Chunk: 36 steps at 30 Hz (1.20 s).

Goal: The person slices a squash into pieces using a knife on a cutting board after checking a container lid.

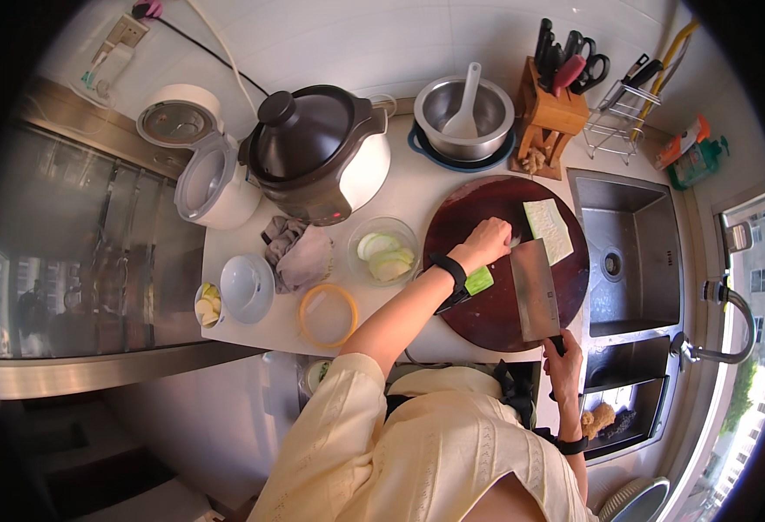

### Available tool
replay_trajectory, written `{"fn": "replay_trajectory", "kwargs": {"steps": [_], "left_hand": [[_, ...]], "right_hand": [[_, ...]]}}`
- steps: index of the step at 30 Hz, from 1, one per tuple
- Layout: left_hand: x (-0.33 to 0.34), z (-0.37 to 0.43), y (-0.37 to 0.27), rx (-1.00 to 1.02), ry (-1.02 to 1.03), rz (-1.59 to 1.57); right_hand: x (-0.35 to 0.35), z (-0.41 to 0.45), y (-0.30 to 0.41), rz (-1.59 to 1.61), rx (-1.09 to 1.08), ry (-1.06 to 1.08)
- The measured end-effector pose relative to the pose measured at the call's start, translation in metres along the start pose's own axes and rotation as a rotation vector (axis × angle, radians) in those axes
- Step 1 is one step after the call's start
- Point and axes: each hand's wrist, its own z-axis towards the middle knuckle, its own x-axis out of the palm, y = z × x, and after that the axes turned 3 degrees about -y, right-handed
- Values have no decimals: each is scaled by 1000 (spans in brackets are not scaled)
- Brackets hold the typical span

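Note:
My right hand [564, 359] is closed around the black handle of a cleaver [534, 290], whose broad blade lies over the round dark wooden cutting board [448, 215]. Near the blade's upper end, my left hand [487, 243] has its fingers bent close over the board; what they touch is mostly hidden, with a small pale bit beside the fingertips. A pale green-edged slab of vegetable [549, 230] lies to the right of the blade. Partly under my left wrist is a bright green piece of vegetable [479, 280]. A glass bowl [355, 269] of pale green slices stands left of the board.
Behind the board stand a steel bowl [425, 111] with a white rice paddle and a wooden knife block [546, 114]. A steel sink [630, 225] adjoins on the right. Leftward are an electric stewpot [304, 140], a cloth [304, 258], a yellow-rimmed lid [327, 315] and small bowls.

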Motion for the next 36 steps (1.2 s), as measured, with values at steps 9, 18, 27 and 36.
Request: {"fn": "replay_trajectory", "kwargs": {"steps": [9,18,27,36], "left_hand": [[-49,-16,-1,-165,-22,-300],[-163,-120,19,-314,-290,109],[-134,-150,17,-316,-343,320],[-35,-130,-34,-205,-72,409]], "right_hand": [[6,1,23,-44,-54,59],[12,2,69,-165,-197,109],[9,-1,63,-275,-435,-119],[17,5,60,-279,-261,25]]}}
